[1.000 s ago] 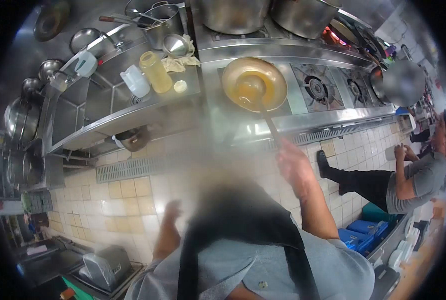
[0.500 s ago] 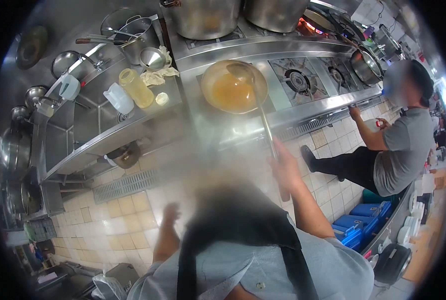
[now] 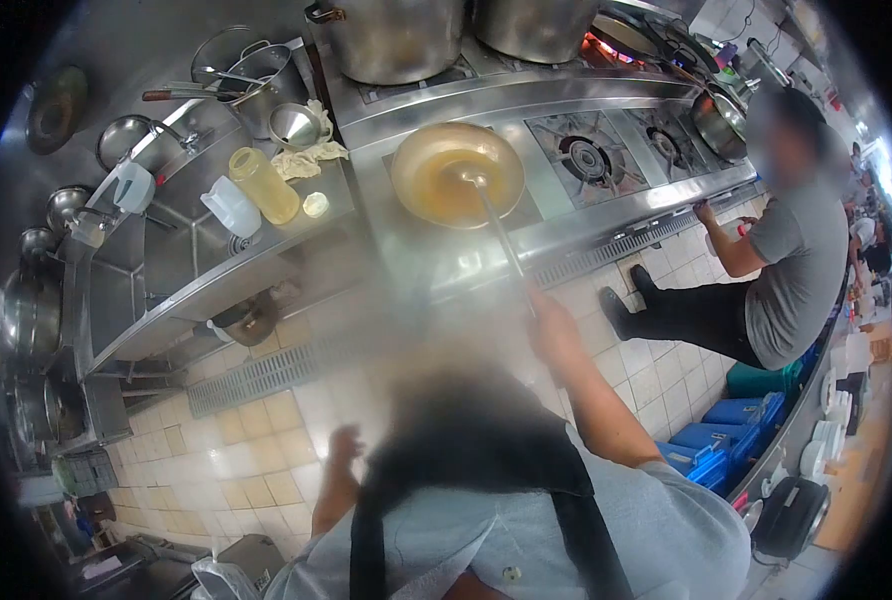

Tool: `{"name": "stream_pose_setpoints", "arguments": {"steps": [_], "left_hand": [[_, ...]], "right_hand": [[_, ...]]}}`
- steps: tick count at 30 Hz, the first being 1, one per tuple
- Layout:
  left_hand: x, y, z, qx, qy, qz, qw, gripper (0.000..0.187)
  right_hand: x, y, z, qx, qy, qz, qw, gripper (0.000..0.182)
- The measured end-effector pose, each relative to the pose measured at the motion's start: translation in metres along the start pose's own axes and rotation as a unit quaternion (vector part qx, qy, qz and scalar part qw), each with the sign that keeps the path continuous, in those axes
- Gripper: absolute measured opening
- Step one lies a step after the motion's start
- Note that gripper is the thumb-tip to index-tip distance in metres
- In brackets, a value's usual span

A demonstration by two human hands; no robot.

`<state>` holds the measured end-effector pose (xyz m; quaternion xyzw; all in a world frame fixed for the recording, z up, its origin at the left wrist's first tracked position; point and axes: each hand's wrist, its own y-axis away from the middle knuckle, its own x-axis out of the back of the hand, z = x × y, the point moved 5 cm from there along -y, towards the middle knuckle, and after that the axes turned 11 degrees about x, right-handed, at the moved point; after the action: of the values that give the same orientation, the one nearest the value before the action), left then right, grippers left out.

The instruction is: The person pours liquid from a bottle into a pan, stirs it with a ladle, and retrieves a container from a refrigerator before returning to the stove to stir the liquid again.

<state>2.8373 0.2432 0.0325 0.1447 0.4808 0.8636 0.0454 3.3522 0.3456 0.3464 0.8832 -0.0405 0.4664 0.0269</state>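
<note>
My right hand (image 3: 556, 335) is closed around the handle of a long metal ladle (image 3: 502, 238). The ladle's bowl end dips into a yellowish-brown liquid (image 3: 448, 196) in a wide, round wok (image 3: 421, 150) on the stove. Steam or haze blurs the area in front of the wok. My left hand (image 3: 343, 448) hangs low over the tiled floor, away from the stove, its fingers loosely apart with nothing in them.
Left of the wok, a sink counter holds a yellowish jar (image 3: 266, 190), a white jug (image 3: 232, 208) and a metal funnel (image 3: 296, 126). Large pots (image 3: 391, 40) stand behind. At right are a burner (image 3: 586, 158) and a person in grey (image 3: 801, 255); blue bins (image 3: 711, 440) sit lower right.
The ladle's bowl has come down from the wok's far side into the liquid. My right hand has shifted slightly left. The other person has moved slightly, and the view has shifted a little.
</note>
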Motion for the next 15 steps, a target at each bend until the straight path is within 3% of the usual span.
{"name": "stream_pose_setpoints", "arguments": {"steps": [1, 8, 10, 15], "left_hand": [[-0.001, 0.0, 0.002, -0.082, -0.08, -0.007, 0.993, 0.028], [-0.002, -0.005, 0.008, -0.071, -0.079, -0.019, 0.994, 0.03], [-0.005, 0.01, 0.019, 0.056, 0.073, 0.019, 0.996, 0.029], [-0.006, 0.009, 0.025, 0.091, 0.077, 0.024, 0.993, 0.028]], "right_hand": [[0.001, -0.001, -0.001, 0.017, 0.001, 0.01, 1.0, 0.061], [-0.005, -0.004, -0.003, 0.018, -0.011, 0.005, 1.0, 0.063], [-0.009, -0.004, 0.002, 0.022, -0.028, 0.011, 0.999, 0.064], [-0.008, -0.006, 0.006, 0.011, -0.042, 0.015, 0.999, 0.067]]}}
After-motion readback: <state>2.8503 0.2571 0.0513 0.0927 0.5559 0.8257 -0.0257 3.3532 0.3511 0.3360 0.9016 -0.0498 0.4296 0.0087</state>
